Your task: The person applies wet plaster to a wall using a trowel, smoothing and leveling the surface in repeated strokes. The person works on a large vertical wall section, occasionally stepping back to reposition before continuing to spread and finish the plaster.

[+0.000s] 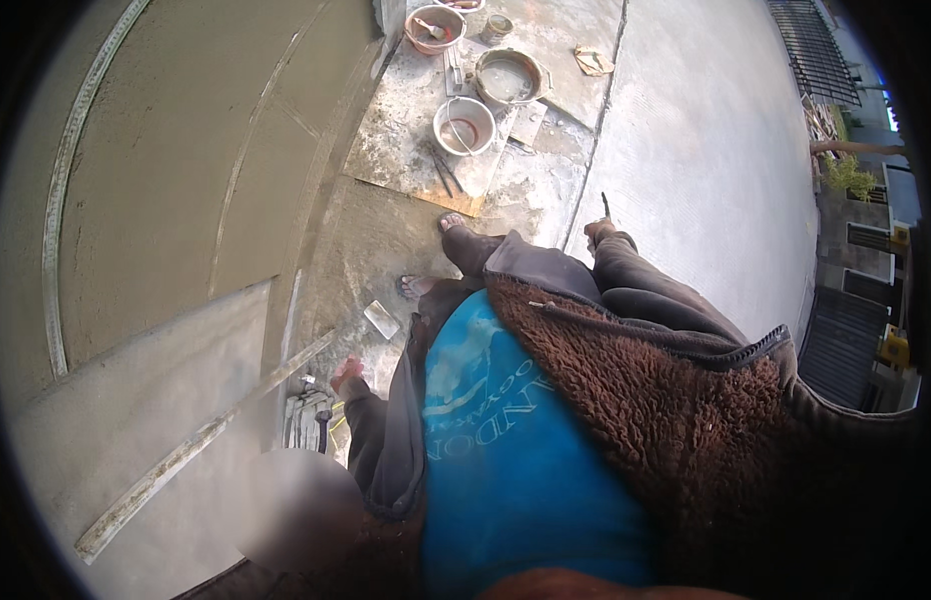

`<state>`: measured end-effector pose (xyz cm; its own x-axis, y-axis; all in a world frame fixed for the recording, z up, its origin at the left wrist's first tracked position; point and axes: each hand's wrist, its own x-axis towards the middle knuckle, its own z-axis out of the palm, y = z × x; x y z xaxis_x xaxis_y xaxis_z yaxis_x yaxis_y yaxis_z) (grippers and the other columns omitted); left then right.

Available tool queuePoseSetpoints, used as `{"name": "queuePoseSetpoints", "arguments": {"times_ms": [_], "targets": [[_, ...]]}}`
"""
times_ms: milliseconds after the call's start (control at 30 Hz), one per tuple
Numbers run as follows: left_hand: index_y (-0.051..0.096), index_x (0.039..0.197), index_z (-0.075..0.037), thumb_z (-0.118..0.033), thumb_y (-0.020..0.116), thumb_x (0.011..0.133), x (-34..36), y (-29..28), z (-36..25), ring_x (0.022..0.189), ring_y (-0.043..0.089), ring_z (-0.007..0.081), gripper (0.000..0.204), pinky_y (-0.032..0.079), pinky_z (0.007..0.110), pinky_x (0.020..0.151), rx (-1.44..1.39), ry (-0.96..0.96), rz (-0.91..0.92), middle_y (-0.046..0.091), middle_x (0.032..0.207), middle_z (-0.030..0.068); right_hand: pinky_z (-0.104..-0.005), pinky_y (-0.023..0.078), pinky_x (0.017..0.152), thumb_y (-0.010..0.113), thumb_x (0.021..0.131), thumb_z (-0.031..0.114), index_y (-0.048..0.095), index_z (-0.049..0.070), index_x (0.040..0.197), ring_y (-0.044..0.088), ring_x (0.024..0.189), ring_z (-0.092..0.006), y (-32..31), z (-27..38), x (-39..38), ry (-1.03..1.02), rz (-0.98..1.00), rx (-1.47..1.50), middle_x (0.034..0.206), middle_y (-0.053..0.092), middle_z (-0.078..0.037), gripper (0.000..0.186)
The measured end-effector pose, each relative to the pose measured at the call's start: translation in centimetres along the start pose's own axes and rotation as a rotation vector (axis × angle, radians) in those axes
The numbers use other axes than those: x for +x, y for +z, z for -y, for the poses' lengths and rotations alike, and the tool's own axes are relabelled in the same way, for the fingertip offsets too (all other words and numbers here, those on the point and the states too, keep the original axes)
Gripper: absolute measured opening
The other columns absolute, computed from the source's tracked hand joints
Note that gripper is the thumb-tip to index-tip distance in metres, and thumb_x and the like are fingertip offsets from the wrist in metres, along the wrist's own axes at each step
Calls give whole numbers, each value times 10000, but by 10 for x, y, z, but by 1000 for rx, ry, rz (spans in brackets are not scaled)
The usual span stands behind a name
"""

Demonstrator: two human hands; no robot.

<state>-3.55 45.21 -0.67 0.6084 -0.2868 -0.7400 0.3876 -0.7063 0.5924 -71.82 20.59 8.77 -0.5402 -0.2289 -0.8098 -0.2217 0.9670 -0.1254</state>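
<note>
My right hand reaches out to the right and is closed on a thin dark tool whose tip points up. Its exact kind is too small to make out. My left hand hangs low on the left, fingers seemingly apart, with nothing visible in it. Close by, a long pale straightedge slants across the wall, its upper end near that hand. A whitish rectangular plate lies on the ground between my left hand and my sandalled foot.
Ahead, a dirty board bears a white bucket, a wide mortar tub, a reddish bowl and a small can. Grey plastered wall rises at left. Smooth pale concrete spreads right. Below my left hand sits a grey object.
</note>
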Motion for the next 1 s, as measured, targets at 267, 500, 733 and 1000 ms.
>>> {"name": "queuePoseSetpoints", "arguments": {"times_ms": [267,500,733,1000], "targets": [[685,951,59,-399,674,936,-32,58,-63,734,708,247,458,488,334,534,304,-20,45,738,917,142,-346,461,481,538,978,326,640,88,930,534,541,-148,27,26,-19,-89,148,161,741,608,-46,263],[650,1134,-25,-323,657,935,-71,92,-22,851,708,263,358,499,342,580,204,-97,51,719,1065,155,-347,521,520,539,989,479,666,108,981,558,549,-131,-12,125,50,-110,200,370,746,629,-1,391],[653,1111,23,-156,590,960,-168,158,99,890,687,270,242,576,377,804,458,-200,-12,714,1019,176,-365,572,599,522,1002,449,654,107,999,593,628,-140,-6,279,159,-154,383,526,794,638,-20,367],[632,1211,-60,-203,540,1003,-257,234,29,874,672,195,269,522,335,705,205,-112,261,704,1086,71,-432,541,683,488,1018,388,562,115,1256,625,750,-191,-26,354,174,-140,486,569,983,695,-53,370]]}}
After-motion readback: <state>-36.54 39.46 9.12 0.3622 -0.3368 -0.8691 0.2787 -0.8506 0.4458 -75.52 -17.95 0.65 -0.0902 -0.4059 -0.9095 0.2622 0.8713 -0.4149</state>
